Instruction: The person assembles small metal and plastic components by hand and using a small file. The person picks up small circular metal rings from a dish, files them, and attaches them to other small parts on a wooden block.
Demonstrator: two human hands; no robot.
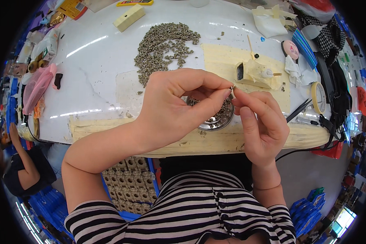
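My left hand (179,99) reaches in from the left, thumb and forefinger pinched on a tiny metal part (232,88). The fingertips of my right hand (264,122) close on the same part from the other side. Its exact shape is too small to make out. Below my fingers, partly hidden by my left hand, a round metal dish (215,125) holds many small metal pieces. Beyond my left hand spreads a large loose pile of small metal parts (156,46). Black tweezers (299,110) show just right of my right hand; whether they touch it I cannot tell.
A tape-covered block (254,74) stands on yellow taped paper at the right. Farther right are a tape roll (318,97) and a round pink case (290,49). A pale block (129,18) lies far left. Beneath the taped table edge (110,128) sits a blue tray (154,179) of metal parts.
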